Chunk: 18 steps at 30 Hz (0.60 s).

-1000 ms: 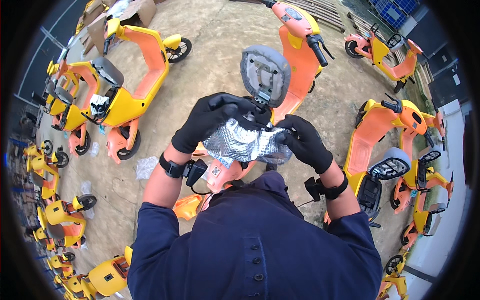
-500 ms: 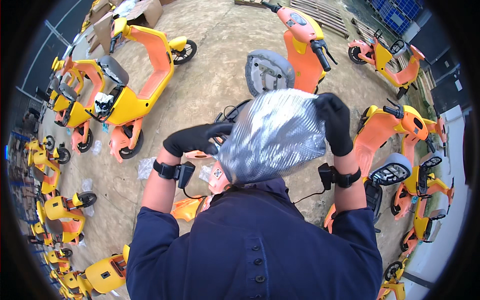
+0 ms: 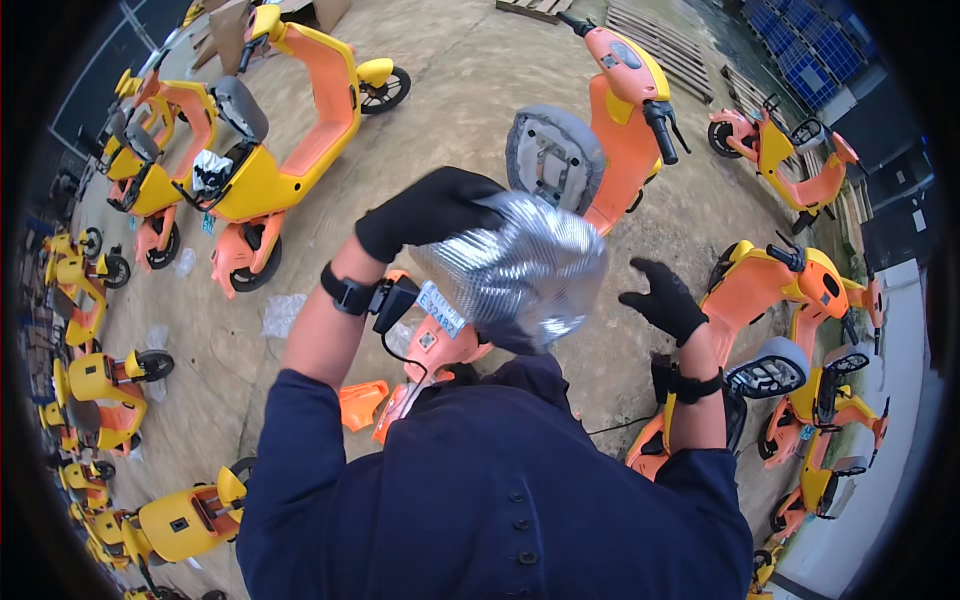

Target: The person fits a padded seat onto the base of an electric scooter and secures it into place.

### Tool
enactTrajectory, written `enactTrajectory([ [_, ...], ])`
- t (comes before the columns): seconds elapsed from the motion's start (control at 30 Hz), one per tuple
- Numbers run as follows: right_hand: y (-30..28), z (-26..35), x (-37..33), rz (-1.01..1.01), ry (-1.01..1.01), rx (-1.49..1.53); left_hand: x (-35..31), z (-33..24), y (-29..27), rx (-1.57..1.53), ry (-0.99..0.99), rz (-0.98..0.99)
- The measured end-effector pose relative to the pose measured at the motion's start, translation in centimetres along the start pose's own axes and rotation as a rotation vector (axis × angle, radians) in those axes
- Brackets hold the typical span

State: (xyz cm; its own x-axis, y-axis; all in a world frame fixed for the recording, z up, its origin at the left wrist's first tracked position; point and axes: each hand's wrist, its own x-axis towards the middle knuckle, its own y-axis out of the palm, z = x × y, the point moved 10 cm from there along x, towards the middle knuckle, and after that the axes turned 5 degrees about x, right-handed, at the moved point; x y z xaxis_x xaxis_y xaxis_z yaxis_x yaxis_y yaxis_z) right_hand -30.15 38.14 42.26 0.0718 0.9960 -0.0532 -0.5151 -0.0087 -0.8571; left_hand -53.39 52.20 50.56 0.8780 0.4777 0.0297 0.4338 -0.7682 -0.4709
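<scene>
My left hand (image 3: pixel 428 215), in a black glove, is closed on the upper left edge of a crumpled silver foil sheet (image 3: pixel 535 265). The shiny, ribbed foil hangs in front of my chest; whether it is a bag I cannot tell. To its right, my gloved right hand (image 3: pixel 668 302) is held in the air, fingers apart and nothing in them. Just below the foil shows the pink rear part of a scooter (image 3: pixel 432 340) with a small plate. Much of that scooter is hidden by the foil and my body.
Ahead stands an orange and yellow scooter (image 3: pixel 625 140) with its grey seat (image 3: pixel 555 160) tipped up. More scooters line the left and right sides. An orange panel (image 3: pixel 362 403) and clear plastic wrap (image 3: pixel 284 315) lie on the floor. Wooden pallets (image 3: pixel 660 45) are at the back.
My right hand has let go of the foil and moved away from it, downward, fingers spreading. My left hand has risen with the foil, which has crumpled smaller.
</scene>
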Motion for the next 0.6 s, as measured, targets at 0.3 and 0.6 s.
enactTrajectory([
  [0.3, -0.6, 13.3, 3.4, 0.173, -0.248, 0.579, 2.6, -4.4, 2.5, 0.009, 0.136, 0.118],
  [0.6, -3.4, 9.2, 1.5, -0.001, -0.085, 1.085, 3.3, 4.4, 4.9, -0.438, 0.004, -0.067],
])
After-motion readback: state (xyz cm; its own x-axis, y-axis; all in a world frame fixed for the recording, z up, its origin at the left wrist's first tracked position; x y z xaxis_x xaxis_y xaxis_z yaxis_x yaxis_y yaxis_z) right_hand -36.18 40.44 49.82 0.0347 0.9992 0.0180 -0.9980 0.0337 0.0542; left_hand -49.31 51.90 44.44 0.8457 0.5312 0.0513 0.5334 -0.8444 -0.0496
